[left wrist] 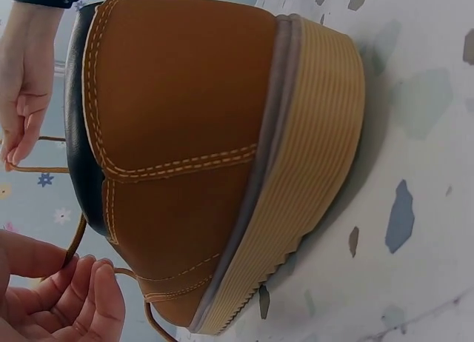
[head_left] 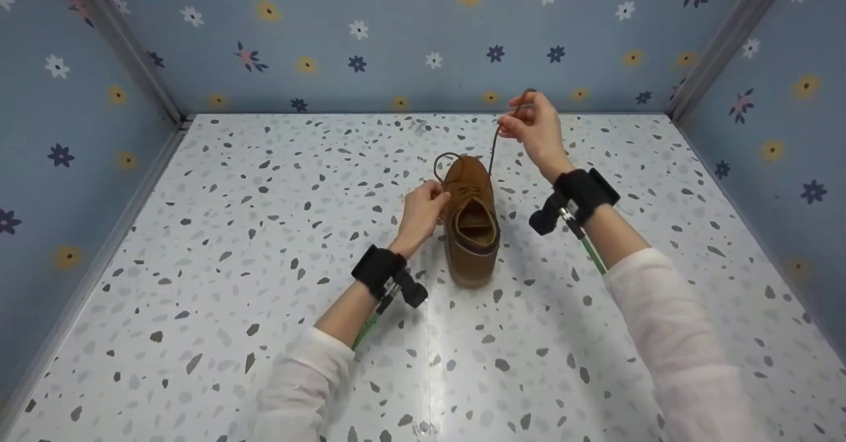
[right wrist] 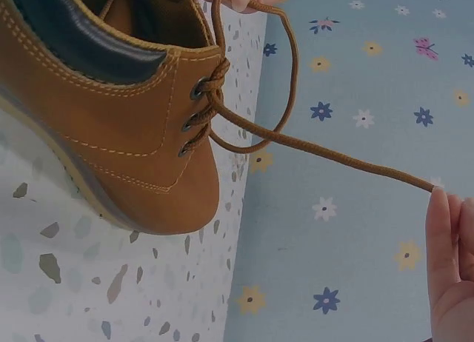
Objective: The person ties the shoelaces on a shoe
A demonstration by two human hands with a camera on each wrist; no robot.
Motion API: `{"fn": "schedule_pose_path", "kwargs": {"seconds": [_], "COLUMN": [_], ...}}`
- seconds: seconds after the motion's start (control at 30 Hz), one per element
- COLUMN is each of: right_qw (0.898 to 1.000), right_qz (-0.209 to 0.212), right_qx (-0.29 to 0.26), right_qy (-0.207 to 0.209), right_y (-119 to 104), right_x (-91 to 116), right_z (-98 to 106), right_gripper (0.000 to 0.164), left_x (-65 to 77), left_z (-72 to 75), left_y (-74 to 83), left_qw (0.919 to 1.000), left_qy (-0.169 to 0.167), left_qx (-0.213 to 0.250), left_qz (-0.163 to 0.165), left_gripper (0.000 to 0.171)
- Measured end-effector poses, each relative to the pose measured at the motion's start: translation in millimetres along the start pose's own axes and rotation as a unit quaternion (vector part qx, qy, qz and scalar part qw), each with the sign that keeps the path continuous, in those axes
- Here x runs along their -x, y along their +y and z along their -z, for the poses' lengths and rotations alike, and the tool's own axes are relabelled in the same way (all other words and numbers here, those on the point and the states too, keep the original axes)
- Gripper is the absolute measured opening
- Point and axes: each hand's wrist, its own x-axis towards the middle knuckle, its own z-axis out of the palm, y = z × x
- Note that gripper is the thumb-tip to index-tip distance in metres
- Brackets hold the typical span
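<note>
A brown lace-up shoe (head_left: 472,271) with a dark padded collar stands upright on the floor, its toe toward the far wall. My left hand (head_left: 420,212) is at its left side and pinches a brown shoelace (left wrist: 74,242) between thumb and fingers. Part of that lace curves in a loop beyond the toe in the head view. Higher up, to the right of the toe, my right hand (head_left: 538,128) pinches the other length of lace (right wrist: 333,155), which runs taut from the eyelets. The right wrist view shows metal eyelets (right wrist: 198,89) along the shoe's side.
The speckled white floor (head_left: 264,277) surrounds the shoe. A blue flowered wall (head_left: 396,39) rises close behind the toe, with side walls (head_left: 780,131) at right and left. Each wrist wears a black strap (head_left: 585,194) with a camera and a green cable.
</note>
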Motion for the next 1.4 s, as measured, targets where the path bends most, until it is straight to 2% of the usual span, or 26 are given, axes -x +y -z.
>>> {"fn": "schedule_pose_path", "kwargs": {"seconds": [0.1,0.2,0.3,0.43,0.5,0.57,0.77,0.97,1.1,1.23,1.4], "right_qw": [0.998,0.995,0.991,0.98,0.975,0.971,0.968,0.951,0.931,0.906,0.899], "right_qz": [0.013,0.032,0.038,0.059,0.072,0.084,0.083,0.108,0.096,0.069,0.018], "right_qx": [0.053,0.084,0.122,0.171,0.189,0.198,0.2,0.233,0.274,0.312,0.296], "right_qy": [-0.011,-0.034,-0.052,-0.079,-0.09,-0.1,-0.128,-0.169,-0.219,-0.278,-0.323], "right_y": [-38,-56,-63,-60,-57,-55,-50,-47,-46,-44,-45], "right_x": [19,27,30,26,24,23,22,22,23,25,28], "right_z": [-24,-39,-50,-62,-67,-71,-82,-93,-100,-106,-110], "right_gripper": [0.027,0.023,0.021,0.018,0.017,0.015,0.012,0.011,0.01,0.011,0.021], "left_x": [-0.5,-0.8,-1.7,-2.6,-2.7,-2.5,-2.9,-2.9,-2.4,-2.9,-3.0], "left_z": [0.8,1.7,2.4,3.4,3.4,3.2,2.1,-0.3,-2.2,-2.6,-2.0], "left_y": [1.6,4.2,6.2,8.1,9.0,9.9,11.3,12.6,13.5,14.4,13.6], "left_qw": [0.9999,0.9995,0.9975,0.9921,0.9905,0.9902,0.9889,0.9918,0.9939,0.9903,0.9811], "left_qy": [-0.001,-0.001,-0.004,-0.007,-0.01,-0.013,-0.014,-0.022,-0.032,-0.031,-0.021], "left_qx": [-0.014,-0.03,-0.068,-0.121,-0.132,-0.133,-0.137,-0.115,-0.098,-0.127,-0.173], "left_qz": [-0.005,-0.009,-0.02,-0.033,-0.037,-0.039,-0.055,-0.051,-0.037,-0.047,-0.085], "left_gripper": [0.01,0.01,0.009,0.01,0.01,0.011,0.01,0.01,0.01,0.011,0.01]}}
